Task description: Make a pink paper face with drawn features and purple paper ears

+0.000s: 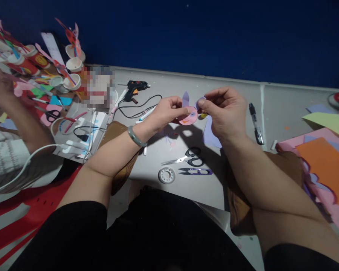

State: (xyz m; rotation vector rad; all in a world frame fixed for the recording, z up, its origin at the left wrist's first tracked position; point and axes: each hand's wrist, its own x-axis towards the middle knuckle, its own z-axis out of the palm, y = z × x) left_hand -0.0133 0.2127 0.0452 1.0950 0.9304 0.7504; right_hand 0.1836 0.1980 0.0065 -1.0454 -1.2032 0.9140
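My left hand (pixel 169 111) pinches a round pink paper face (pixel 188 119) with drawn features, held above the table. One purple paper ear (pixel 185 99) stands up from its top edge. At the face's upper right, my right hand (pixel 224 107) grips a second purple paper piece (pixel 200 101) between thumb and fingers; whether it is joined to the face I cannot tell. Below the hands lie black-handled scissors (pixel 183 159), purple thread snips (pixel 194 171) and a roll of tape (pixel 166 175). A purple paper sheet (pixel 211 134) rests partly under my right hand.
A black glue gun (pixel 134 90) with its cable lies beyond my left hand. Right of my right hand is a black pen (pixel 255 124). Coloured paper (pixel 324 165) is stacked far right. Paper cups (pixel 73 81) stand at left, near another person's arm (pixel 25 109).
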